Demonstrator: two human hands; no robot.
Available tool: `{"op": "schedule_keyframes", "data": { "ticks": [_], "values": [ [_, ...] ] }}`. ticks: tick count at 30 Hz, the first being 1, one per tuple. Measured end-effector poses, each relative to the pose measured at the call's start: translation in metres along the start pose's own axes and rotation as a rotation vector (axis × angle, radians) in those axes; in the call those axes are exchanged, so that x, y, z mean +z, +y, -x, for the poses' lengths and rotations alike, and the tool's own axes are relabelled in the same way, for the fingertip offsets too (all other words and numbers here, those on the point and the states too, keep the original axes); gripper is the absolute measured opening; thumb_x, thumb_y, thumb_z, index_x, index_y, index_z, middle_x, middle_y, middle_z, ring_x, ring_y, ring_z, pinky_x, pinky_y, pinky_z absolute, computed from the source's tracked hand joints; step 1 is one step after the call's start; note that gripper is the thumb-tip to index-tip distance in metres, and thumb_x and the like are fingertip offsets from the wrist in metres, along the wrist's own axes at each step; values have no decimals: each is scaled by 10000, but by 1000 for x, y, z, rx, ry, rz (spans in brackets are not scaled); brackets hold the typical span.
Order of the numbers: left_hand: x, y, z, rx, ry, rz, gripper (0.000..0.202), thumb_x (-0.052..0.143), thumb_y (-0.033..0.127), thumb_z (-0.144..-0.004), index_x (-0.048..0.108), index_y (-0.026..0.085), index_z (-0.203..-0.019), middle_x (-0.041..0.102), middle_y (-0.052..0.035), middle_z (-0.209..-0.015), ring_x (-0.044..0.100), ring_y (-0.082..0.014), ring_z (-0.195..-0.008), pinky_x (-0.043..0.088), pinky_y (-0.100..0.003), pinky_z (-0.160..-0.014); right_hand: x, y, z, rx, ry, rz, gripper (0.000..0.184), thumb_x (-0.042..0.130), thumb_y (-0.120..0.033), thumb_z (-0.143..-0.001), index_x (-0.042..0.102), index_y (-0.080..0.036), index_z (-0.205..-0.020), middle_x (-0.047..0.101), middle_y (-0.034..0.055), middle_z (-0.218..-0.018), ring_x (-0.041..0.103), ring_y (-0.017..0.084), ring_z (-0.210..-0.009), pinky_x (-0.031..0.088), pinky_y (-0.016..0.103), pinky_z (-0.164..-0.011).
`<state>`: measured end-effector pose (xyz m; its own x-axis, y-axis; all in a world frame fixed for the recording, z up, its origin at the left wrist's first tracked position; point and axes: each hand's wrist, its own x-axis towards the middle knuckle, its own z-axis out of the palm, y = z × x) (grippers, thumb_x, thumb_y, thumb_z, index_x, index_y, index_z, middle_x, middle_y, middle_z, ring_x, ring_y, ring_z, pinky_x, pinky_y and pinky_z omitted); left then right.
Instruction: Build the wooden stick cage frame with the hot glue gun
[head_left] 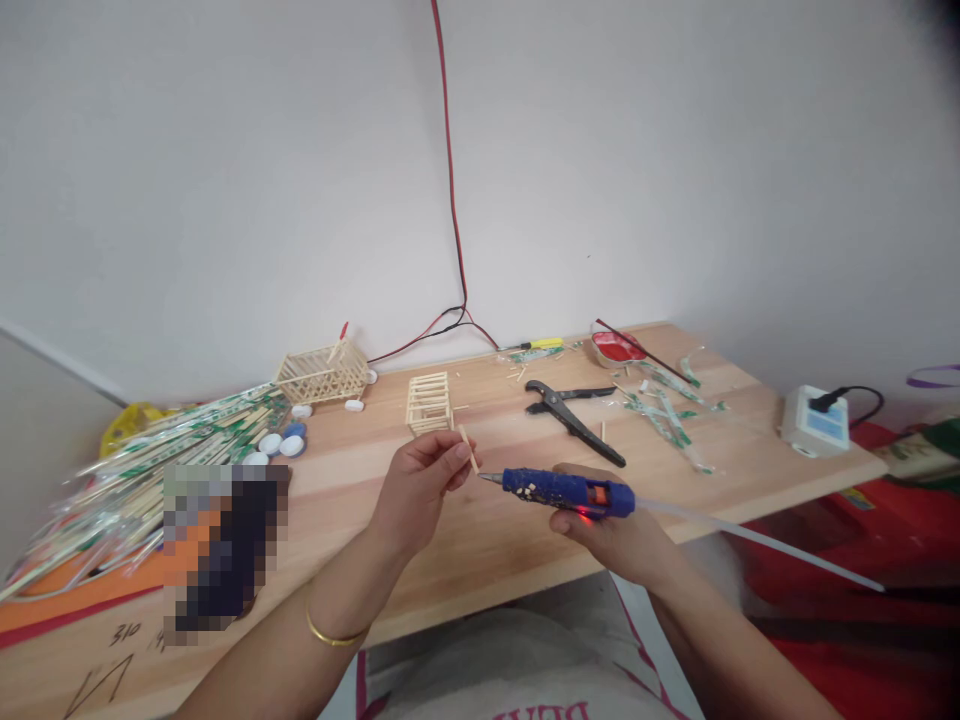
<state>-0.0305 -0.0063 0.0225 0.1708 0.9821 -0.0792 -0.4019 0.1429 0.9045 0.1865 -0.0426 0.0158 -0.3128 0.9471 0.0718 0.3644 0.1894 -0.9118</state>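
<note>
At the metal nozzle of the worn blue plastic glue gun point(555, 490), a short pale wooden stick point(469, 450) is held at a slant, its lower end right at the tip; whether the two touch, I cannot tell. The left hand point(427, 475) pinches that stick between thumb and fingers. The right hand point(611, 535) is curled around the glue gun, which shows a red light and has a long translucent glue stick point(772, 550) trailing from its rear.

Beyond the glue gun and to its left stands a small ladder-like frame of pale sticks point(429, 400), with several rungs already joined; it looks partly built. Farther left of the gun, a larger slatted frame of pale sticks point(322, 372) seems further along, though its joints are too small to judge. The pinched stick is not yet fixed to either frame.

Plenty of material looks unused: left of the gun lies a wide heap of sticks in green-and-clear wrappers point(214, 430). Just beyond the gun rest black-handled pliers point(574, 424), with a loose short cut piece of wood point(603, 431) beside them. Torn green-and-clear wrappers point(667, 418) lie beyond the gun to the right, suggesting sticks already unwrapped. All this rests on a light wooden table point(480, 570).
</note>
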Motion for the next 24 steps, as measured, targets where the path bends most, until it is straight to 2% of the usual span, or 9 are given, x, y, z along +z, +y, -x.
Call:
{"op": "schedule_keyframes", "data": {
  "ticks": [7,14,20,24],
  "values": [
    [1,1,0,10,14,3,196,765,273,-637,669,122,-719,560,8,-575,415,-49,-508,273,-201,-498,-1,-1,0,4,47,69,324,641,-453,-743,468,-195,-652,387,-40,-581,381,107,-539,324,230,-486],
    [-1,-2,0,8,-43,-112,176,733,285,-684,673,126,-724,603,-18,-621,416,-54,-529,290,-202,-516,-9,-5,-3,-13,212,163,273,606,-450,-751,501,-213,-668,519,-9,-636,510,157,-595,429,273,-567],
    [-1,-5,1,-1,-82,-169,192,725,296,-696,687,127,-779,617,-31,-650,433,-73,-550,310,-213,-535,-8,-16,-11,-106,95,85,316,617,-505,-743,539,-199,-755,557,-1,-689,531,161,-652,399,262,-576],
    [1,-4,2,5,-96,-178,201,732,307,-685,694,127,-766,609,-26,-626,419,-73,-534,307,-213,-526,-7,-15,-12,-128,105,72,339,616,-519,-745,532,-191,-751,547,-2,-678,516,158,-649,383,260,-571]
  ]
}}
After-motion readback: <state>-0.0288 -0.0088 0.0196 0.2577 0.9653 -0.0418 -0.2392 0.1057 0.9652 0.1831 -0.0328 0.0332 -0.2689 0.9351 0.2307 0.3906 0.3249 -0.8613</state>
